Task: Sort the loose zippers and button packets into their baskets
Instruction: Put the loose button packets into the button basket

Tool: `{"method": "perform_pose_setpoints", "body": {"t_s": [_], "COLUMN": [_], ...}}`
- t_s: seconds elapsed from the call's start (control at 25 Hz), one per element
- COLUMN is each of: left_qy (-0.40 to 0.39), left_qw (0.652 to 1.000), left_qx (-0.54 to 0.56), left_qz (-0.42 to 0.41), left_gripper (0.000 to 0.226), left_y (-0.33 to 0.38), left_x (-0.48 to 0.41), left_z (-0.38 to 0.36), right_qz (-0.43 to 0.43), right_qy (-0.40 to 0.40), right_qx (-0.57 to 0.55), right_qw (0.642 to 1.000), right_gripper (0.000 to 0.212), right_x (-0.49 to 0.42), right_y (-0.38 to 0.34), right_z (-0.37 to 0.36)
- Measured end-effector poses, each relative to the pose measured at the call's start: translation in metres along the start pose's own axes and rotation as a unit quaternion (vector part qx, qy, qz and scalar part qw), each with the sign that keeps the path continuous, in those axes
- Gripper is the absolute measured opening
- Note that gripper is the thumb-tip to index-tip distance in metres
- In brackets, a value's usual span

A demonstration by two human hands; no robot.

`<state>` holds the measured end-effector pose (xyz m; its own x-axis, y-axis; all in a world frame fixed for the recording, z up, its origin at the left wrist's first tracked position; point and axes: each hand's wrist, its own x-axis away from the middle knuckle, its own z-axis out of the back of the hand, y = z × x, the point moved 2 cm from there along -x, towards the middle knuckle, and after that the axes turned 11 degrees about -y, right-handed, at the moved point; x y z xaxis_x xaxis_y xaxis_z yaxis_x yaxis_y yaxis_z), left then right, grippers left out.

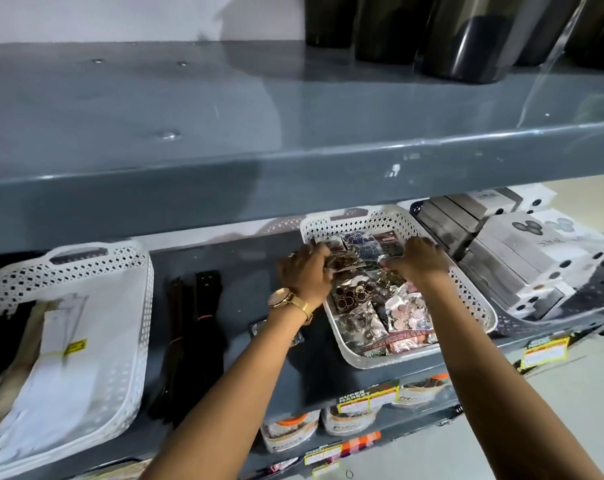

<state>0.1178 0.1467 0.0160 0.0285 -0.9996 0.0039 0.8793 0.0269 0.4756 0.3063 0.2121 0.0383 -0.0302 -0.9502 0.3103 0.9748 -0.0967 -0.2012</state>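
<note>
The grey shelf point(252, 268) carries everything here, and the white button basket point(473, 306) serves as the landmark: it sits toward the shelf's right half, filled with button packets point(363, 299). Well to its left stands a second white basket point(134, 306) holding pale zippers, and between the two a bundle of black zippers point(193, 327) lies loose on the bare shelf. Just right of the button basket are stacked white boxes point(522, 261). One small packet point(257, 329) lies outside the button basket, just beside its left wall, partly hidden by the left forearm. Both hands work at the far end of the button basket: the left hand point(307, 271) curls its fingers around what seems to be a packet, though blur hides the exact grip, and the right hand point(420, 259) presses down with fingers together on the pile. To do this step well, I judge the packets should be laid flat and overlapped rather than heaped, pushed toward the far wall so room opens at the near end for the stray packet.
</note>
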Motion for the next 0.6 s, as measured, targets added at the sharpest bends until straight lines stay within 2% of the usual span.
{"method": "perform_pose_setpoints", "body": {"t_s": [0.04, 0.12, 0.2, 0.28, 0.36, 0.44, 0.52, 0.6], "left_qy": [0.017, 0.024, -0.031, -0.113, -0.149, -0.137, -0.121, -0.127], "left_qw": [0.999, 0.993, 0.980, 0.965, 0.958, 0.966, 0.970, 0.969], "left_qx": [0.012, 0.038, 0.089, 0.130, 0.111, 0.028, -0.034, -0.023], "left_qz": [0.029, 0.113, 0.174, 0.200, 0.218, 0.218, 0.208, 0.209], "left_gripper": [0.032, 0.037, 0.041, 0.049, 0.055, 0.054, 0.046, 0.045], "left_y": [-0.015, -0.050, -0.080, -0.092, -0.092, -0.090, -0.087, -0.086], "left_x": [0.007, 0.026, 0.045, 0.059, 0.069, 0.072, 0.074, 0.075], "left_z": [0.008, 0.020, 0.023, 0.018, 0.011, 0.010, 0.008, 0.005], "right_qz": [0.031, 0.154, 0.265, 0.318, 0.296, 0.249, 0.219, 0.201], "right_qy": [0.051, 0.096, 0.028, -0.048, -0.055, -0.026, -0.019, -0.024], "right_qx": [0.028, -0.025, -0.113, -0.097, -0.010, 0.076, 0.120, 0.141], "right_qw": [0.998, 0.983, 0.957, 0.942, 0.954, 0.965, 0.968, 0.969], "right_gripper": [0.053, 0.040, 0.027, 0.029, 0.037, 0.039, 0.041, 0.039], "right_x": [0.004, 0.023, 0.047, 0.060, 0.058, 0.050, 0.043, 0.041], "right_y": [-0.011, -0.044, -0.086, -0.122, -0.147, -0.159, -0.166, -0.170], "right_z": [-0.001, -0.004, -0.017, -0.040, -0.066, -0.081, -0.090, -0.095]}}
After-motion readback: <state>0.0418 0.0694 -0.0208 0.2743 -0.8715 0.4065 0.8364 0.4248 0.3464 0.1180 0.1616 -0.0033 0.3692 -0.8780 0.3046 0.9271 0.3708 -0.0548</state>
